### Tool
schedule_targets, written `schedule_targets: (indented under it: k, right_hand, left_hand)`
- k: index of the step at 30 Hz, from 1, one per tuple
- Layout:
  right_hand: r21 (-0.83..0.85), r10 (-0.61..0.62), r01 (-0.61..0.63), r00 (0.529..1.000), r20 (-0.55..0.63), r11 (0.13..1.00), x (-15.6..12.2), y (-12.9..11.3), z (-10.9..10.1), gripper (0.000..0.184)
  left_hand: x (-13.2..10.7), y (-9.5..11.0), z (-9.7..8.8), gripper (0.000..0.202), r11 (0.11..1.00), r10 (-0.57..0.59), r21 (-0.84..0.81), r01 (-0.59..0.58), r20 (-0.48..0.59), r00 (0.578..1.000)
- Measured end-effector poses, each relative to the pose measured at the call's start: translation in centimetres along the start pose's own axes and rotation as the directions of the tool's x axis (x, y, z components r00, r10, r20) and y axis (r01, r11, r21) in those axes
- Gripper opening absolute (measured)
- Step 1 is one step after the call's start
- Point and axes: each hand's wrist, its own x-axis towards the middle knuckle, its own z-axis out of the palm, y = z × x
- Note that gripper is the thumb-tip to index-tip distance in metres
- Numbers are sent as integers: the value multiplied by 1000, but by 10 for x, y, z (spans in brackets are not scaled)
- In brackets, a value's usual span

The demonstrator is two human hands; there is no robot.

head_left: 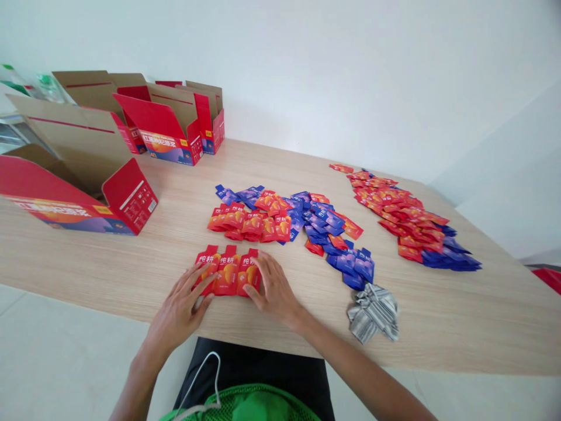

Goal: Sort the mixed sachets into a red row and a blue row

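Three red pouches (227, 271) with orange fruit pictures lie flat, side by side, on the table near its front edge. My left hand (186, 292) rests with spread fingers over the left pouch of this row. At the other end, my right hand (272, 285) touches the right pouch, its fingers near the top and its thumb near the bottom corner. Just beyond the row is a group of red pouches (252, 225) in overlapping rows. To their right, blue pouches (322, 219) lie in a loose pile with some red ones mixed in.
Open red cartons (131, 202) stand at the left and back left, flaps up. A large heap of red and blue pouches (394, 213) spreads along the right side. A crumpled striped cloth (374, 313) lies right of my right hand. Plastic bottles (50, 88) show at far left.
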Motion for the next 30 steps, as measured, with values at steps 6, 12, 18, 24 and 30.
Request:
schedule_targets:
  k: [6,12,18,24,30]
  right_hand:
    - [58,127,-123,989,-72,991,62,22,-20,19]
    - [-189,549,-534,835,31,824,133,25,-22,44]
    - [-319,674,-617,730,109,719,161,25,-21,51]
    - [-354,690,-615,710,141,704,174,35,-16,54]
    - [-321,656,-586,731,187,744,182,49,-14,42]
  left_hand:
    - [1,4,-3,45,1000,13,-14,-14,-37,999]
    - [2,9,-9,47,1000,20,-13,-20,-27,999]
    - [3,12,-12,49,1000,7,-25,-8,-20,1000]
    - [2,12,-10,49,999,-1,-39,0,-35,999]
    - [3,11,-10,50,999,8,-34,-9,-14,1000]
